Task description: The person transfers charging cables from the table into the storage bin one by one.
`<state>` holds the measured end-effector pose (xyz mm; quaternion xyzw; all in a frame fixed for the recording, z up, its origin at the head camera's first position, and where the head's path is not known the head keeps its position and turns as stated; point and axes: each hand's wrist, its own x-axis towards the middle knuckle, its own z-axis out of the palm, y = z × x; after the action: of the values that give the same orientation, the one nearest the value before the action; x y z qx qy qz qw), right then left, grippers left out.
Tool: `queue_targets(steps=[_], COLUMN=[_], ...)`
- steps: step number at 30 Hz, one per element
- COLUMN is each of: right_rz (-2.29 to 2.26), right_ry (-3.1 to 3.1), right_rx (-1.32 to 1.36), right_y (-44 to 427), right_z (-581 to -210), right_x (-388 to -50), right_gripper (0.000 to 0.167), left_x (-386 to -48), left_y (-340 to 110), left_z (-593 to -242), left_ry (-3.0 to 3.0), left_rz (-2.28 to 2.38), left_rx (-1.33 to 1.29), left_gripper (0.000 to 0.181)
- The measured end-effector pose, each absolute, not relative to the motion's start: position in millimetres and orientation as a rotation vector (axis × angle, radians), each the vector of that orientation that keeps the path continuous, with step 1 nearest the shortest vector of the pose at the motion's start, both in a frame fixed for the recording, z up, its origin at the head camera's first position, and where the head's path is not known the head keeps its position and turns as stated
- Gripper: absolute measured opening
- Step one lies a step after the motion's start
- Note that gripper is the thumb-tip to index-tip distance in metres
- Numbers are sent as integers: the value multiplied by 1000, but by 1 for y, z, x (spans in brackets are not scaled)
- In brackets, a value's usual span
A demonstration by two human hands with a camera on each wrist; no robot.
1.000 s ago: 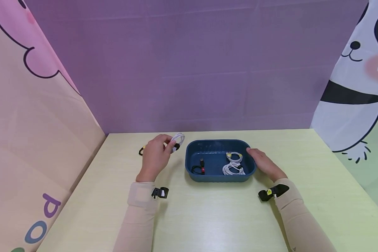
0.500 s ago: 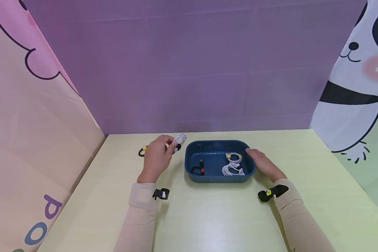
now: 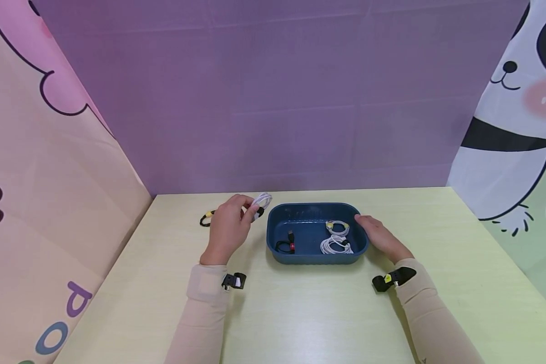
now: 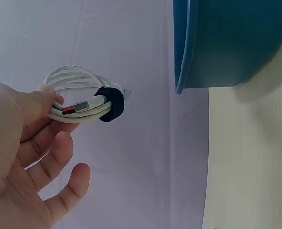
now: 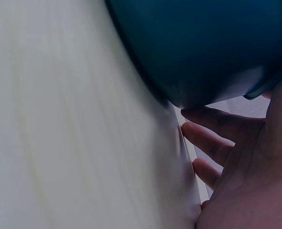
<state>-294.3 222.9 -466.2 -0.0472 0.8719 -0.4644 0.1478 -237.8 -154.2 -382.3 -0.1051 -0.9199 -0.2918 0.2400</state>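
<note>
My left hand (image 3: 228, 227) pinches a coiled white cable (image 4: 79, 114) between thumb and fingers, above the table just left of the blue bin (image 3: 318, 259). A black strap (image 4: 113, 104) wraps the coil, and its USB plug (image 4: 75, 108) shows in the left wrist view. My right hand (image 3: 383, 237) holds the bin's right side, thumb at the rim and fingers along the outer wall (image 5: 217, 52). Inside the bin, a black cable (image 3: 284, 246) with a red tie lies at left; two white coils, one with yellow ties (image 3: 338, 228) and one below it (image 3: 335, 245), lie at right.
A black cable with a yellow part (image 3: 206, 219) lies on the table (image 3: 300, 313) behind and left of my left hand. A purple cloth (image 3: 277, 101) hangs behind the table, with printed cloths at the left and right sides.
My left hand has moved slightly right with the white coil, nearer the bin, and more of the black and yellow cable behind it shows. My right hand stays at the bin.
</note>
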Motion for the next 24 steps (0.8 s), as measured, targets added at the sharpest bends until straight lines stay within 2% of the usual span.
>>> queue_targets(steps=[24], right_rz=[-1314], right_ry=[2518], right_rx=[-113], right_y=[223], right_z=[-466], right_x=[-293], right_gripper=[93], left_x=[-233], left_y=[-140], left_z=[-379], left_ry=[-2513], left_rz=[-750], left_rx=[-326], left_gripper=[18])
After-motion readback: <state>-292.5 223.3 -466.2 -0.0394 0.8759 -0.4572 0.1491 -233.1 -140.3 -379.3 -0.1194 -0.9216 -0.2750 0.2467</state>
